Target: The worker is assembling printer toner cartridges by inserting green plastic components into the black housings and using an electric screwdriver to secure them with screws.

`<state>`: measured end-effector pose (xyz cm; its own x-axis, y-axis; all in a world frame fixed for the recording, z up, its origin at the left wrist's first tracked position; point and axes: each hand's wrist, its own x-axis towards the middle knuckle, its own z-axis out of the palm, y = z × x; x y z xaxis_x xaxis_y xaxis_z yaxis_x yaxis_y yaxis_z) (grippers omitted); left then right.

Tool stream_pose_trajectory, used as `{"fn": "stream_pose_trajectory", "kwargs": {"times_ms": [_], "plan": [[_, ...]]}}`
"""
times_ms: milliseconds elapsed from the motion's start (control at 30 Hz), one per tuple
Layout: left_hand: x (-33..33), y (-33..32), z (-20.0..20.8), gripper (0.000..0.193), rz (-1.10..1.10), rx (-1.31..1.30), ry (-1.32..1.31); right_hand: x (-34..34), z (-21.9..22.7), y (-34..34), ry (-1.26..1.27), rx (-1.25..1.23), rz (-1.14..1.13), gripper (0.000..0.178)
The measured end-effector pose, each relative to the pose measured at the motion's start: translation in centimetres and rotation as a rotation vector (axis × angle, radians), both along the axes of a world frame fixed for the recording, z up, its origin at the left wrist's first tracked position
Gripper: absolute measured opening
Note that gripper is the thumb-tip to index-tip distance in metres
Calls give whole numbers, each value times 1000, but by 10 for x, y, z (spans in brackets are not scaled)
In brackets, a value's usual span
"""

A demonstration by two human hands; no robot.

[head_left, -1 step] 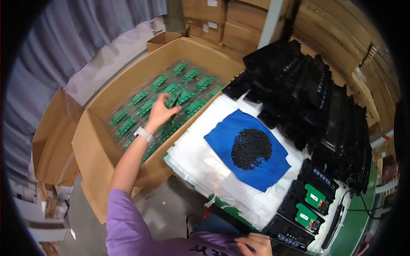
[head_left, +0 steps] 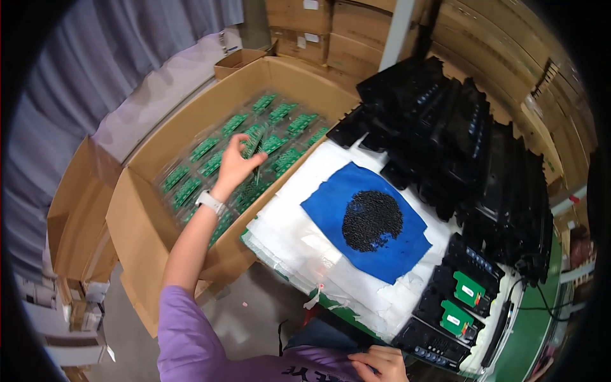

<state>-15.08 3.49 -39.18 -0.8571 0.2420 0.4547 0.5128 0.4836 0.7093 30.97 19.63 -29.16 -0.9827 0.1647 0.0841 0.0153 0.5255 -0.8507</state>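
My left hand [head_left: 235, 167] reaches into a large cardboard box [head_left: 141, 219]. Its thumb and fingers grip a green circuit board [head_left: 253, 142] by the edges, tilted up above the others. Under and around it, several green circuit boards [head_left: 186, 191] lie in rows in clear plastic trays. At the lower edge, close to my body, my right hand [head_left: 380, 365] is closed with curled fingers. Whatever it may hold is hidden. To its right, two green boards [head_left: 468, 290] with white labels sit in black plastic housings [head_left: 433, 344] on the table.
A blue cloth [head_left: 321, 202] bearing a heap of small black pieces [head_left: 372, 221] lies on the white table covering [head_left: 289, 239]. Black plastic housings [head_left: 445, 140] are stacked at the table's far right. A black rod-shaped tool [head_left: 498, 334] with a cable lies near the right edge. Cardboard cartons [head_left: 359, 38] stand behind.
The view has shifted slightly. My left hand still grips the circuit board, which appears turned a little more upright. My right hand has not visibly moved.
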Motion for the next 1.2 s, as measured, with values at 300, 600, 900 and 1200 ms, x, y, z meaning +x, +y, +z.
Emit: {"fn": "stream_pose_trajectory", "kwargs": {"times_ms": [300, 600, 900, 1200], "plan": [[180, 39, 123, 73, -872, 595, -922, -20, 18, 23, 480, 591, 87, 31], [335, 101, 113, 67, -1198, 327, -1770, 58, 27, 53, 521, 954, -237, 30], [386, 174, 106, 38, -1194, 75, -1704, 134, 31, 106, 480, 867, -289, 24], [332, 259, 100, 31, -1010, 119, -679, 94, -1, 233, 470, 1377, -255, 33]]}}
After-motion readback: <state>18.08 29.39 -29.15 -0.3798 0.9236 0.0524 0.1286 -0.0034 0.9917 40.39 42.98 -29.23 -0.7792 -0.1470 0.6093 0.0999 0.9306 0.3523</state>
